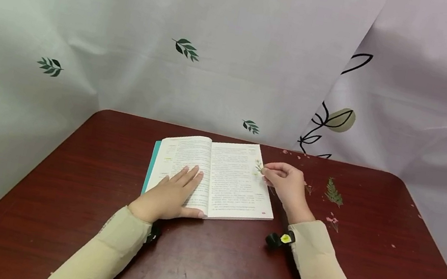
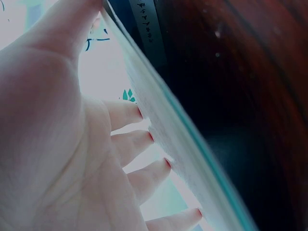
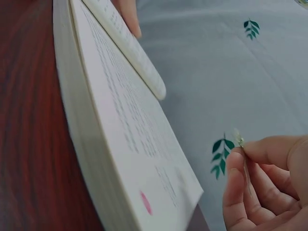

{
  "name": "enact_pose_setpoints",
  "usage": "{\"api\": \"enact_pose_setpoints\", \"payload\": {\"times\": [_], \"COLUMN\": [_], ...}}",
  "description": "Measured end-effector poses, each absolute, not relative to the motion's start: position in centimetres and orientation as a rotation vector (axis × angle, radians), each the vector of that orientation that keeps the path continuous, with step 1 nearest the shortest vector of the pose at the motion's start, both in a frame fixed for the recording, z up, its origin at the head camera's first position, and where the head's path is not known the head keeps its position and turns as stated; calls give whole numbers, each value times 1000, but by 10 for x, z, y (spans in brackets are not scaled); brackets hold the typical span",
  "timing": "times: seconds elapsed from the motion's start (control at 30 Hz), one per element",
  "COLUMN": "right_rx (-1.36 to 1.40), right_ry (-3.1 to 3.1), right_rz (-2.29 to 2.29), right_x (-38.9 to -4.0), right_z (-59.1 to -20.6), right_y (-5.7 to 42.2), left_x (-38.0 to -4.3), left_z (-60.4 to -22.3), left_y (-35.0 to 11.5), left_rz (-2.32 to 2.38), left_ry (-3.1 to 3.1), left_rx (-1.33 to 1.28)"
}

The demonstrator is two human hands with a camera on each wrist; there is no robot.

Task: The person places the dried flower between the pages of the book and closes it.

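An open book point(image 1: 234, 181) with a teal cover edge lies on the dark red table. My left hand point(image 1: 171, 195) rests on its left page, fingers spread and straight, thumb near the bottom of the spine. In the left wrist view the fingertips point(image 2: 144, 134) touch the paper. Over the right page's outer edge, my right hand point(image 1: 287, 183) pinches a small flower sprig point(image 1: 259, 167) between thumb and fingertips. The right wrist view shows the sprig point(image 3: 240, 139) with a pale head and a thin stem running down inside the curled fingers.
Right of the book lie a green fern-like leaf point(image 1: 333, 193) and a pink flower sprig point(image 1: 332, 221). Several pink petals point(image 1: 285, 152) are scattered near the table's back edge. A pale curtain point(image 1: 219, 59) with printed leaves hangs behind the table point(image 1: 76, 183).
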State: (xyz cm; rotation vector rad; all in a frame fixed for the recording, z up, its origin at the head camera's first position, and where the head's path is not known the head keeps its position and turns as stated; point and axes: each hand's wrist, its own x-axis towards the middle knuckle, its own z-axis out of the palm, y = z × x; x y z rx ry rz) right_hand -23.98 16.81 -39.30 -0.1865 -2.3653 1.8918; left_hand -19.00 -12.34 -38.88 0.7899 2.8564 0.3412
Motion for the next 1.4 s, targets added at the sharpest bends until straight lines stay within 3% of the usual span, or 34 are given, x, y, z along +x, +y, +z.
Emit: {"api": "enact_pose_setpoints", "payload": {"times": [0.83,1.4], "right_rx": [-241,-193], "right_ry": [-2401,-2549], "right_rz": [2005,1667], "right_x": [-269,-286], "right_z": [-397,-405], "right_y": [98,67], "left_x": [-190,-187], "left_z": [-393,-388], "left_y": [-124,-122], "left_rz": [313,317], "left_ry": [2835,2830], "left_rx": [750,749]}}
